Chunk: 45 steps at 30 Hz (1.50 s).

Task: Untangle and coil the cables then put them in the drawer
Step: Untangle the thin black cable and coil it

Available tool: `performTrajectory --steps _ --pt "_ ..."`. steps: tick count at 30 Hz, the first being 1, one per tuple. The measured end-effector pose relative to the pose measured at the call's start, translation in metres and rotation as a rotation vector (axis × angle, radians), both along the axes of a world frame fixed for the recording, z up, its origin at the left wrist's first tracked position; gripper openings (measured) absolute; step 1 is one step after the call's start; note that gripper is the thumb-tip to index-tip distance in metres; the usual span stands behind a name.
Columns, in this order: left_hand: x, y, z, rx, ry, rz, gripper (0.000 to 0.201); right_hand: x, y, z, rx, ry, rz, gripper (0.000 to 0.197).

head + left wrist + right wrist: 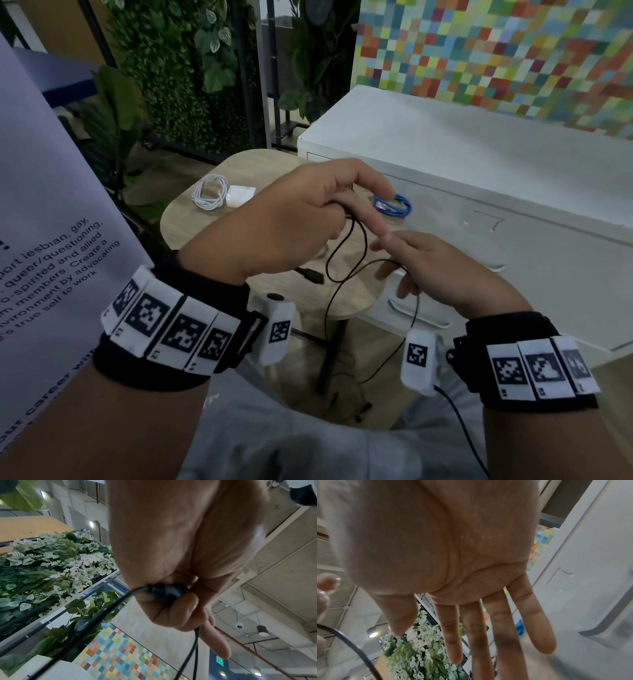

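A thin black cable hangs in loose loops between my hands over a small wooden table. My left hand holds it above the table. In the left wrist view the thumb and curled fingers of that hand pinch the cable's black plug end, and two strands hang below. My right hand hovers lower right with straight fingers, and the cable runs just under its thumb. The right wrist view shows that hand flat and holding nothing, with the cable beside it. Another black plug lies on the table.
A coiled white cable and a white charger lie at the table's far left, a coiled blue cable at its far right. A white drawer cabinet stands right of the table, its drawers closed. A printed banner hangs at the left.
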<state>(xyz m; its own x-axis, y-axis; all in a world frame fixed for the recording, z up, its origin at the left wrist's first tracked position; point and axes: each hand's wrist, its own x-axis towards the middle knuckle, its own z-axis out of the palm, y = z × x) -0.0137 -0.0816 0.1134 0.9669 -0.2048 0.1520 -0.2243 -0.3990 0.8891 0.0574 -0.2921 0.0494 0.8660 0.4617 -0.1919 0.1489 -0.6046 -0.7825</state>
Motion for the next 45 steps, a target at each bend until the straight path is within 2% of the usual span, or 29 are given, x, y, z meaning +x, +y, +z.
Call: performTrajectory --steps 2,3,6,8,9,12,13,14,17,19,22,25,27,29,31,33,38,41,45 --pt "0.0 -0.003 -0.002 0.054 0.031 -0.05 0.063 -0.001 0.005 0.009 0.067 -0.046 0.051 0.024" --pt "0.0 -0.005 -0.003 0.066 0.037 -0.052 0.062 -0.003 0.01 0.015 0.18 -0.028 0.089 0.03" --pt "0.0 -0.01 -0.002 -0.002 0.053 0.006 0.052 -0.011 0.023 0.021 0.608 0.128 0.283 0.069" --pt "0.002 -0.009 -0.002 0.0 0.061 0.054 0.047 -0.019 0.029 0.023 0.737 0.273 0.336 0.071" --pt "0.001 -0.007 -0.003 0.019 0.059 0.07 0.043 -0.019 0.03 0.022 0.703 0.267 0.318 0.064" --pt "0.002 0.005 -0.009 0.16 0.05 0.108 0.019 -0.019 0.029 0.023 0.487 0.03 0.231 0.036" --pt "0.001 0.011 -0.012 0.217 0.075 0.107 0.008 -0.017 0.028 0.023 0.462 -0.036 0.19 0.028" --pt "0.0 0.016 -0.014 0.264 0.115 0.109 0.006 -0.017 0.027 0.027 0.465 -0.08 0.135 0.022" --pt "-0.002 0.033 -0.017 0.326 0.144 0.205 0.039 -0.008 0.009 0.028 0.417 -0.177 0.002 0.018" --pt "-0.003 0.042 -0.018 0.218 0.109 0.237 0.047 -0.001 -0.006 0.027 0.263 -0.179 0.016 0.023" --pt "-0.001 0.043 -0.018 -0.02 0.094 0.219 0.035 0.005 -0.017 0.024 0.004 -0.138 0.061 0.021" --pt "0.0 0.031 -0.018 -0.08 0.093 0.17 0.03 -0.001 -0.007 0.022 0.155 -0.037 0.185 0.017" --pt "0.001 0.022 -0.021 -0.033 0.093 0.128 0.029 -0.009 0.006 0.022 0.335 0.035 0.233 0.028" --pt "0.002 0.012 -0.024 -0.038 0.099 0.098 0.03 -0.013 0.019 0.019 0.516 0.093 0.207 0.04" --pt "0.002 0.006 -0.027 -0.112 0.105 0.093 0.03 -0.014 0.027 0.017 0.633 0.118 0.176 0.026" --pt "0.0 0.006 -0.031 -0.207 0.129 0.106 0.032 -0.011 0.025 0.015 0.617 0.096 0.153 0.018" --pt "-0.002 0.012 -0.036 -0.498 0.22 0.189 0.033 -0.005 0.012 0.01 0.579 0.125 0.097 0.034" --pt "-0.002 0.019 -0.033 -0.676 0.204 0.218 0.033 -0.003 0.009 0.006 0.603 0.12 0.022 0.036" --pt "-0.001 0.017 -0.032 -0.78 0.165 0.255 0.032 -0.002 0.013 -0.001 0.499 -0.019 -0.047 0.032"
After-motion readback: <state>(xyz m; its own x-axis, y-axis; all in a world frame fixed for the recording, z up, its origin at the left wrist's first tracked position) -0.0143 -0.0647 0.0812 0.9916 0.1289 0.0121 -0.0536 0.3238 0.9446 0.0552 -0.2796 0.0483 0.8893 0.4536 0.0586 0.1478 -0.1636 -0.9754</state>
